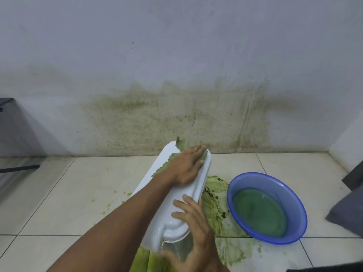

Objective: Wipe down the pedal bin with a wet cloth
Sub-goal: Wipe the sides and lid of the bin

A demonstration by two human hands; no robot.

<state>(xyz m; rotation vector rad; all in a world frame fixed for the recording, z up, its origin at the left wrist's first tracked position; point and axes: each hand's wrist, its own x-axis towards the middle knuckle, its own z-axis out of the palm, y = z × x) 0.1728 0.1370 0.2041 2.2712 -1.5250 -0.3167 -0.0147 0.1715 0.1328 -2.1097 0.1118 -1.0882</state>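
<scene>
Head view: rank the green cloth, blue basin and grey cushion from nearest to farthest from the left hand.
1. Green cloth, under the left hand on the pedal bin.
2. Blue basin, on the floor to its right.
3. Grey cushion, at the far right edge.

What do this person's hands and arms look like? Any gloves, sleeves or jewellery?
Both are bare. The left hand and right hand wear no gloves, and no ring shows on the fingers in view. The left forearm has no sleeve, watch or bracelet. Of the right arm only the wrist shows, also uncovered.
</scene>
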